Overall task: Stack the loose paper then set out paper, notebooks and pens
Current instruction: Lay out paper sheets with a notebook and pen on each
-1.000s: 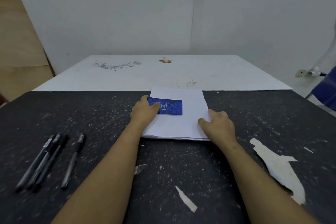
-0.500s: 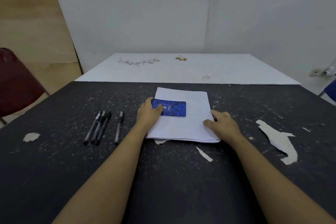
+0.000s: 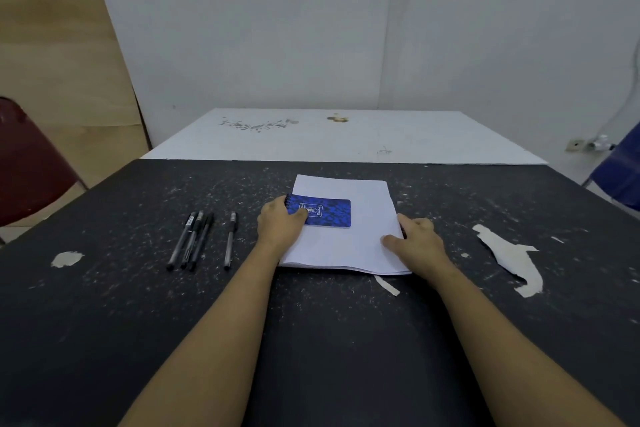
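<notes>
— If asked about the left hand [image 3: 280,224]: grips the notebook [image 3: 323,213] by its spiral end, thumb laid on the blue cover, fingers curled at the edge.
— And lying where, that notebook?
— Flat on the stack of paper [image 3: 346,250], toward its far left corner, reaching rightward from the left hand and stopping well short of the right hand [image 3: 417,241].
— Doing what, over on the right?
— Holds the stack by its right edge: thumb on the top sheet, fingers curled against the side. Cannot tell whether lifted there or only steadied.
— So between both hands, the paper?
— Yes, squarely between, flat on the black table [image 3: 311,340].
— Pens [image 3: 192,241]?
— Out to the left of the left hand, apart from the paper. Three bunched side by side, touching; a fourth pen [image 3: 230,239] alone, nearer the left hand but not touching it. All lying lengthwise, pointing away.
— Anything else close by?
— Pale torn patch [image 3: 509,258] in the tabletop, right of the right hand; a small sliver [image 3: 387,285] near the stack's near right corner, beside the right wrist.
</notes>
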